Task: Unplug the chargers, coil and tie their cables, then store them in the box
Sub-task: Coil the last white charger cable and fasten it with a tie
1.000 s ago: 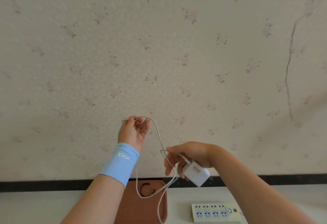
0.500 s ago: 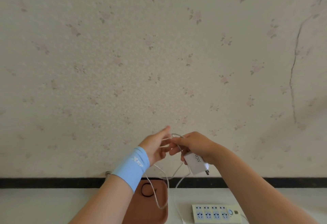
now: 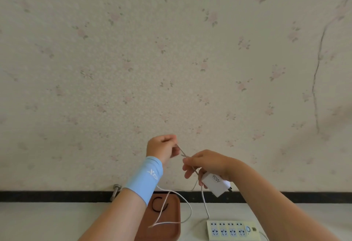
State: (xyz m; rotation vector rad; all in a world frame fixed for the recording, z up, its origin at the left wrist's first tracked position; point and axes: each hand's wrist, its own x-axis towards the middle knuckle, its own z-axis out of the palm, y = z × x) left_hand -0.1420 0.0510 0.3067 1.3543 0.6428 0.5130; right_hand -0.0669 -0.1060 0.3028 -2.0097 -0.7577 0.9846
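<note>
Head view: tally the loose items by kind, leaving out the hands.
Charger: 1
Cable: 1
Power strip: 1
Tray: 1
Black band: 1
Total: 5

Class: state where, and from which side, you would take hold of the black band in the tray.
Pinch the band at its lower left arc, from above. It lies flat in the tray, so only a top-down pinch gets round it, and the cable crosses its right part.

The white 90W charger (image 3: 216, 182) is tilted in mid-air, its thin cable (image 3: 191, 212) looping over the brown box (image 3: 171, 233).
</note>
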